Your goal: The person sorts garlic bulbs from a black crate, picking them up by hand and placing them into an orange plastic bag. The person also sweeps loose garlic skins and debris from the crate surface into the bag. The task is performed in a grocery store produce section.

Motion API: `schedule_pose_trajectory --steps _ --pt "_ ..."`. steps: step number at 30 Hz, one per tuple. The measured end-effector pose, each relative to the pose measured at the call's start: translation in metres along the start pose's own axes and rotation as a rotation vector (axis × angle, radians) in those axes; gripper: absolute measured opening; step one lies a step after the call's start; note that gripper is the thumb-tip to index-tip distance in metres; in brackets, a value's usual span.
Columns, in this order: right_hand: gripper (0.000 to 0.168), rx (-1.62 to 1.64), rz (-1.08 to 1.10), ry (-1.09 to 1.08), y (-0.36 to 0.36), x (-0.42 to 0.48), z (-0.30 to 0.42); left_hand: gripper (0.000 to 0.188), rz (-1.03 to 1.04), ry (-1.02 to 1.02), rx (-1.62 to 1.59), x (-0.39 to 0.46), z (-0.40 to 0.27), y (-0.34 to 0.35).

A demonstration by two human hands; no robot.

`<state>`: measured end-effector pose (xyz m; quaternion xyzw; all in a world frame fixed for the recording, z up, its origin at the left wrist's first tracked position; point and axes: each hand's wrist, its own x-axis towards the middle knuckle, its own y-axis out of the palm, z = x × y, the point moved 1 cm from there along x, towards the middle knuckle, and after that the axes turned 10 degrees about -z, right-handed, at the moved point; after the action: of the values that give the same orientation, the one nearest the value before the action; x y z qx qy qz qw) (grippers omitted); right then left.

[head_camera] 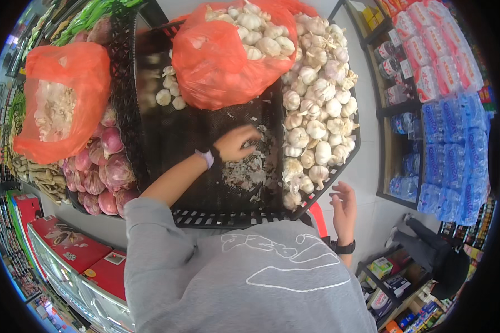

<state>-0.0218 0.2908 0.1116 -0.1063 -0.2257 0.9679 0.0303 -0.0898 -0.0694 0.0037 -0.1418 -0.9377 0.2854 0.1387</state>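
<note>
My left hand (238, 142) reaches down over a black plastic crate (171, 166), its fingers curled at a pile of loose garlic skins (250, 170); whether skins are between the fingers cannot be told. My right hand (344, 204) hangs beside the crate's right corner, fingers apart, holding nothing. Beyond the left hand, a red plastic bag (216, 66) full of garlic bulbs lies open. A few garlic bulbs (163, 97) sit left of that bag. Many more garlic bulbs (316, 129) are heaped in the right section. Another red bag (87, 83), holding garlic skins, rests on the left over red onions (112, 170).
Ginger (46, 179) and green vegetables (79, 25) are at the left. Shelves with wrapped packs of water bottles (454, 141) and red-and-white packs (437, 54) stand at the right. A person in dark clothes (435, 254) is at the lower right. Red-topped glass cases (75, 254) stand lower left.
</note>
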Motion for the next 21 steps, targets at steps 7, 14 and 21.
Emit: schedule_pose_trajectory --steps 7,14,21 --pt "0.034 0.016 -0.011 -0.001 0.010 0.010 0.015 0.065 -0.030 -0.112 0.402 0.079 0.071 0.026" --pt "0.033 0.114 -0.011 0.057 0.013 0.008 0.002 0.047 0.328 -0.027 0.105 0.026 0.044 0.016" --pt "0.034 0.104 0.000 0.039 0.014 0.013 0.004 0.015 0.422 -0.030 -0.239 -0.006 0.003 -0.010"
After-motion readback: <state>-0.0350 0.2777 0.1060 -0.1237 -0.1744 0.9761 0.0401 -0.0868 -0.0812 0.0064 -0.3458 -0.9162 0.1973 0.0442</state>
